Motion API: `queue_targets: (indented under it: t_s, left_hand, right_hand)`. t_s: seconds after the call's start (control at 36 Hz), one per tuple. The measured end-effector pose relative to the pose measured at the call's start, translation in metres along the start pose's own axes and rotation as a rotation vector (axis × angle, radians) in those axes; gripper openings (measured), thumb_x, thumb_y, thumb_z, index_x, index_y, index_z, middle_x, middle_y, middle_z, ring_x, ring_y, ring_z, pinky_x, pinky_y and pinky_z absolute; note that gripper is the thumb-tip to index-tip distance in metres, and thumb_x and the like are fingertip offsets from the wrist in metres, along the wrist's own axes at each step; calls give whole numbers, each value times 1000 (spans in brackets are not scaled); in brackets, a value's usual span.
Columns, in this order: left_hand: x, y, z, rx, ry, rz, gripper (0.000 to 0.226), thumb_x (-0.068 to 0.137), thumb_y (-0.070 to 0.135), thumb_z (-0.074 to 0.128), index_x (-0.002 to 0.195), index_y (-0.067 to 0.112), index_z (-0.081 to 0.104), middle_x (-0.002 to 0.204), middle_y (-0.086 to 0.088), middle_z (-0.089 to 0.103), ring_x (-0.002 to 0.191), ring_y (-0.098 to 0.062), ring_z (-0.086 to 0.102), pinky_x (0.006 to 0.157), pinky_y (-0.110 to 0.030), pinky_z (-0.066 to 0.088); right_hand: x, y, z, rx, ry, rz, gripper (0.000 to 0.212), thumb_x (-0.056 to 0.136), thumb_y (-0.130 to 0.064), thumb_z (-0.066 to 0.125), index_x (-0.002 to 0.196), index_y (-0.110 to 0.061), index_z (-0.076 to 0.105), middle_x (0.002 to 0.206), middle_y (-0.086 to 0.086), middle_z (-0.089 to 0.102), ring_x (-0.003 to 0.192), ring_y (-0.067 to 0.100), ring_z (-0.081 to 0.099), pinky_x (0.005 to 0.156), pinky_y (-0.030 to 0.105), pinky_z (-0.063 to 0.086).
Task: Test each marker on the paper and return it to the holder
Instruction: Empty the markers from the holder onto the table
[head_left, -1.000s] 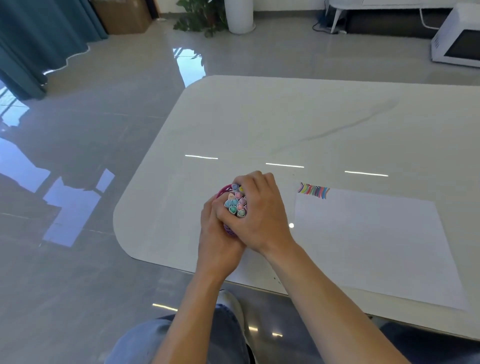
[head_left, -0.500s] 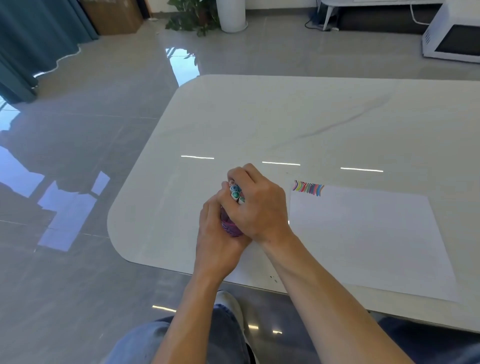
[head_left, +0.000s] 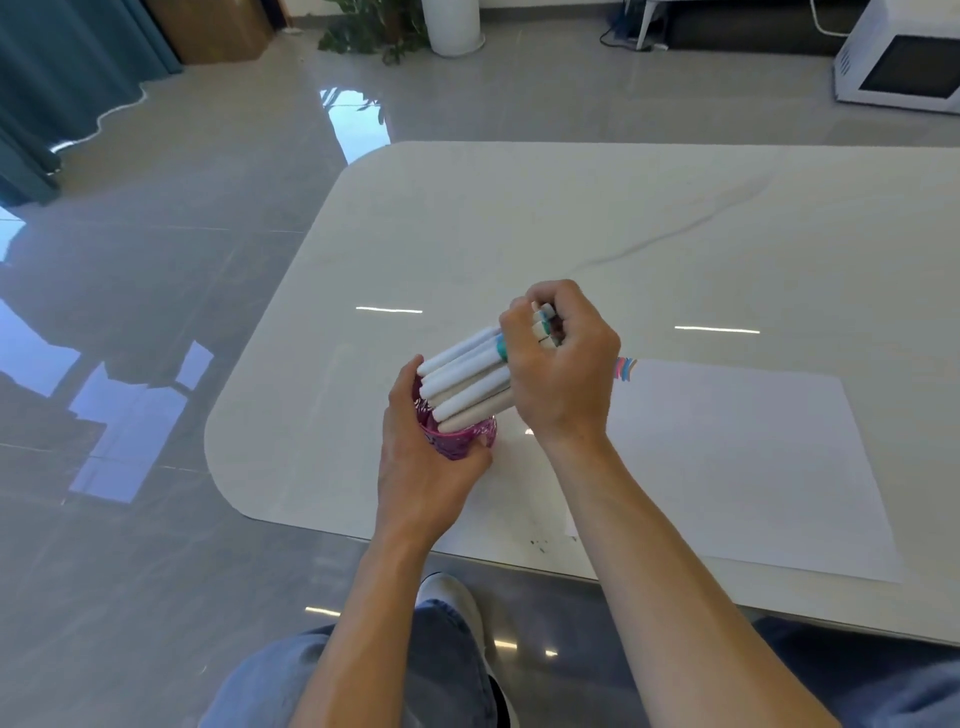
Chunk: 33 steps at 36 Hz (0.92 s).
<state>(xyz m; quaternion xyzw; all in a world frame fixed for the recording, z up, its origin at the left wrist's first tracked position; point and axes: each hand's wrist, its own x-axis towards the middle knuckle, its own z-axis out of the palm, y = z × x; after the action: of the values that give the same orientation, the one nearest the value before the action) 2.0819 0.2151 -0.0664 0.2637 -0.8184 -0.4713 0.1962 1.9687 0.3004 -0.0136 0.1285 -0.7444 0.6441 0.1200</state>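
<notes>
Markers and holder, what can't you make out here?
All in the head view.
The markers: count and most cap colours, covered by the right hand.
The holder: inside and base, hidden by the markers and the left hand.
The strokes on the paper: partly cut off by the right hand.

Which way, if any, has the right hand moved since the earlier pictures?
Yes. The right hand has risen and shifted right, toward the coloured strokes on the paper, drawing the markers partly out of the holder.
</notes>
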Motion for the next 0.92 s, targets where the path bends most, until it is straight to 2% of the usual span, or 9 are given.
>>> queue_targets:
  t_s: [0.19,0.28,0.39,0.47,0.53,0.61,0.69,0.78,0.92]
  left_hand:
    - [3,-3,-5,-22,-7,-55,112,64,46,91,148,49,16,143,20,43,123,-2,51,95,-27,47]
    - [7,-4,-6,-3,26,-56,105,70,40,88,148,48,18,146,16,41,128,-7,49,100,-34,49]
    - [12,-6,-7,16,47,-46,106,72,30,88,150,45,17,150,17,36,132,-7,43,102,-34,45]
    - [10,-5,-8,49,76,-22,104,75,23,86,152,40,19,152,18,34,136,-3,39,104,-29,44]
    - [6,0,-8,115,156,71,93,78,7,78,153,29,27,151,12,38,136,-4,39,106,-28,47]
    - [-4,12,4,288,291,502,66,79,-9,65,142,3,48,145,-5,50,136,-21,46,106,-40,47]
    - [-16,21,33,311,196,672,53,82,-8,60,134,-2,55,141,-8,55,138,-23,46,107,-46,44]
    - [-19,18,57,362,18,560,50,94,5,53,144,3,47,150,-8,47,147,-19,32,114,-47,36]
    - [-3,-2,80,531,-114,462,50,106,23,26,153,9,32,160,-6,31,152,-17,16,123,-45,18]
  right_hand:
    - [4,26,-27,151,138,357,19,89,-15,62,71,-21,67,65,-20,62,69,0,56,70,21,46]
    - [2,39,-37,187,142,501,24,87,-18,61,64,-24,65,62,-17,59,67,7,53,68,30,45]
    - [-5,56,-44,105,101,550,20,80,-29,60,74,-14,72,77,1,70,73,9,58,72,32,47]
    - [-11,68,-44,24,68,571,21,88,-28,63,77,-12,72,71,-8,64,66,2,53,68,26,42]
    - [-15,73,-42,-45,62,587,21,92,-25,63,75,-12,68,61,-9,53,58,5,46,61,26,37]
    - [-19,76,-35,-96,63,602,20,92,-26,61,79,-12,67,62,-6,54,60,11,46,58,26,37]
    - [-23,73,-28,-112,64,598,19,94,-27,58,81,-14,65,67,-5,59,61,10,50,53,16,37]
    - [-26,70,-26,-113,52,589,20,97,-26,56,80,-17,62,70,-8,64,61,-2,55,54,11,39]
    - [-32,71,-30,-148,-8,580,17,99,-26,51,86,-25,61,82,-11,68,79,6,63,69,25,44]
